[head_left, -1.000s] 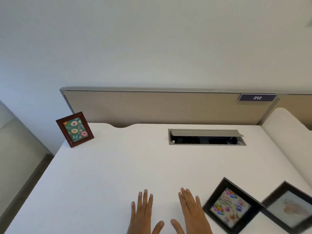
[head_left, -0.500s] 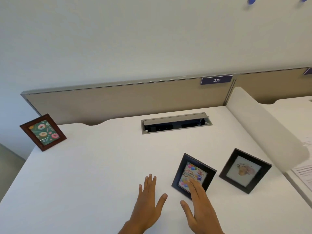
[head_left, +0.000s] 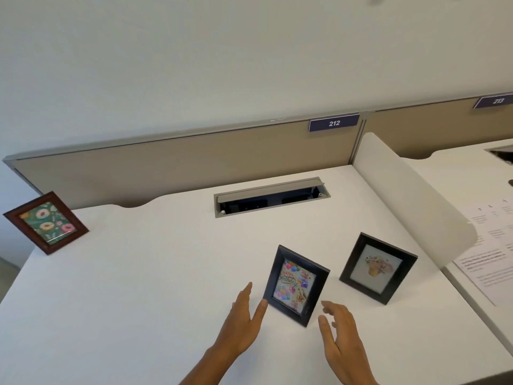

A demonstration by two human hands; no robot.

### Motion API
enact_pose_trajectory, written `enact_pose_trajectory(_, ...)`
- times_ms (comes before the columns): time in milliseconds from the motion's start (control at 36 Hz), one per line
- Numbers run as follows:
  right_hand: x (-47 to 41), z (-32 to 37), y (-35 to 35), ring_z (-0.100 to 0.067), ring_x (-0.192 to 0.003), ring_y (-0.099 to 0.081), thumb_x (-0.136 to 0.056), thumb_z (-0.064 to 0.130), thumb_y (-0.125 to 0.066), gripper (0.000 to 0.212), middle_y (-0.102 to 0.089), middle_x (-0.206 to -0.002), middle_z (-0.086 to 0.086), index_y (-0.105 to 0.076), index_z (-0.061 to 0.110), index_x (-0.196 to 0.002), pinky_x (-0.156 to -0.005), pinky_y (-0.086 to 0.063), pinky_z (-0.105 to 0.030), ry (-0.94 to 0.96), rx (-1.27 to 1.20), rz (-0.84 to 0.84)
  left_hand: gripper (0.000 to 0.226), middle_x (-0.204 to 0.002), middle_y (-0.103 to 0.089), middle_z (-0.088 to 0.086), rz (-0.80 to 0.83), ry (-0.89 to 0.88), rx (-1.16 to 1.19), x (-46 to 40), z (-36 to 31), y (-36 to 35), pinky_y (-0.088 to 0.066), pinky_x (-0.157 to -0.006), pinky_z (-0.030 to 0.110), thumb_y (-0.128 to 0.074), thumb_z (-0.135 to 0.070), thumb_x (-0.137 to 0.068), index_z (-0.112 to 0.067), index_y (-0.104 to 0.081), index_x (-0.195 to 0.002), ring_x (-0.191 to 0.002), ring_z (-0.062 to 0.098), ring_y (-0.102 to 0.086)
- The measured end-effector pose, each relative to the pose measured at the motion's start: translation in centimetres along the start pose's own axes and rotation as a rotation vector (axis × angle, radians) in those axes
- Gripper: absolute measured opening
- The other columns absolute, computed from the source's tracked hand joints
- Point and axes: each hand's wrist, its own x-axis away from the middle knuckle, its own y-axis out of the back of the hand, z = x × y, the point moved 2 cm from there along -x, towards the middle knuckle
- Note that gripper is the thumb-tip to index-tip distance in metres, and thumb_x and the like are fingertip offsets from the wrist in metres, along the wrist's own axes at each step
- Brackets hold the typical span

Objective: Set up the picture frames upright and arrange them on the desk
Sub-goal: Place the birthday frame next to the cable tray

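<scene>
Head view: birthday frame stands between released left grip and right grip.

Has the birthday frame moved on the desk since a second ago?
Cannot tell. The camera swung, and in the earliest picture the birthday frame sat at the edge; it stands left of the floral frame throughout.

The white, smooth counter carries three frames: a brown wooden frame with a doughnut picture at its far left corner, a black frame with a birthday card near the front, and a black frame with a pale floral print just beside it to the right.
</scene>
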Motion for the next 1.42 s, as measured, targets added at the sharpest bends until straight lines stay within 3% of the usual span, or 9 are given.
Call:
enact_pose_trajectory(194,-2.1,1.1,0.0,-0.015,-0.132,-0.058,-0.114,0.038,-0.047,0.026,-0.059,-0.136,0.019,-0.049,0.046,-0.14,-0.107,-0.047,-0.036,-0.259,-0.262,-0.026,0.058,-0.16,-0.05,0.004,-0.026,0.005,0.111,-1.3,-1.1,0.0,-0.04,-0.115,0.032,-0.042,-0.049,-0.109,-0.031,-0.027,-0.162,-0.145,0.022,-0.049)
enact_pose_trajectory(278,-3.0,2.1,-0.1,-0.02,-0.136,-0.057,-0.114,0.05,-0.039,0.038,-0.061,-0.143,0.003,-0.046,0.039,-0.149,-0.117,-0.046,-0.044,-0.386,-0.429,0.021,0.054,-0.158,-0.051,0.006,-0.043,0.023,0.148,-2.0,-1.6,0.2,-0.038,-0.109,0.028,-0.04,-0.047,-0.11,-0.029,-0.032,-0.161,-0.144,0.021,-0.049)
enact_pose_trajectory(389,-3.9,3.9,-0.2,-0.015,-0.129,-0.063,-0.101,0.067,-0.032,0.057,-0.067,-0.138,0.0,-0.055,0.038,-0.144,-0.102,-0.05,-0.037,-0.429,-0.591,0.059,0.053,-0.164,-0.043,0.001,-0.038,0.007,0.181,-3.0,-2.6,0.4,-0.038,-0.117,0.035,-0.038,-0.046,-0.111,-0.029,-0.034,-0.161,-0.149,0.022,-0.043)
enact_pose_trajectory(472,-4.4,4.4,-0.6,-0.02,-0.127,-0.065,-0.099,0.069,-0.032,0.067,-0.07,-0.138,-0.003,-0.06,0.031,-0.146,-0.109,-0.05,-0.044,-0.471,-0.678,0.086,0.052,-0.166,-0.04,-0.003,-0.029,-0.011,0.193,-3.9,-3.1,0.3,-0.037,-0.115,0.03,-0.037,-0.046,-0.111,-0.029,-0.034,-0.161,-0.151,0.019,-0.04)
enact_pose_trajectory(611,-4.8,4.1,-1.4,-0.028,-0.133,-0.062,-0.107,0.069,-0.028,0.067,-0.066,-0.147,-0.004,-0.058,0.03,-0.153,-0.122,-0.044,-0.058,-0.533,-0.732,0.119,0.037,-0.133,-0.054,-0.026,0.007,-0.017,0.255,-4.8,-4.3,0.1,-0.043,-0.076,-0.003,-0.035,-0.048,-0.111,-0.04,-0.048,-0.145,-0.115,-0.01,-0.055)
enact_pose_trajectory(806,-5.2,4.4,-1.6,-0.019,-0.131,-0.067,-0.096,0.077,-0.038,0.061,-0.074,-0.139,0.004,-0.068,0.041,-0.135,-0.113,-0.052,-0.049,-0.581,-0.826,0.121,0.03,-0.118,-0.067,-0.02,0.024,-0.052,0.279,-5.6,-5.2,0.0,-0.051,-0.072,0.004,-0.034,-0.044,-0.112,-0.035,-0.057,-0.129,-0.108,-0.005,-0.064)
enact_pose_trajectory(1083,-6.2,3.8,-1.7,-0.026,-0.139,-0.063,-0.1,0.078,-0.031,0.08,-0.073,-0.145,0.0,-0.06,0.026,-0.153,-0.126,-0.038,-0.056,-0.641,-1.002,0.131,0.03,-0.114,-0.072,-0.017,0.047,-0.05,0.294,-6.7,-4.7,0.1,-0.052,-0.072,0.006,-0.036,-0.042,-0.113,-0.033,-0.063,-0.121,-0.099,-0.017,-0.065)
enact_pose_trajectory(1250,-6.5,4.0,-1.8,-0.022,-0.131,-0.07,-0.098,0.079,-0.037,0.075,-0.075,-0.142,0.0,-0.064,0.031,-0.148,-0.107,-0.052,-0.044,-0.625,-0.996,0.09,0.032,-0.116,-0.074,-0.012,0.043,-0.053,0.322,-7.1,-4.3,-0.1,-0.056,-0.077,0.012,-0.04,-0.04,-0.112,-0.026,-0.066,-0.127,-0.105,-0.001,-0.07)
enact_pose_trajectory(1417,-6.5,4.2,-2.0,-0.014,-0.123,-0.075,-0.098,0.08,-0.038,0.074,-0.077,-0.139,0.001,-0.069,0.032,-0.145,-0.11,-0.05,-0.045,-0.597,-0.981,0.092,0.029,-0.102,-0.077,-0.011,0.018,-0.048,0.343,-7.4,-3.7,-0.3,-0.058,-0.073,0.017,-0.045,-0.035,-0.112,-0.02,-0.07,-0.112,-0.095,0.0,-0.072)
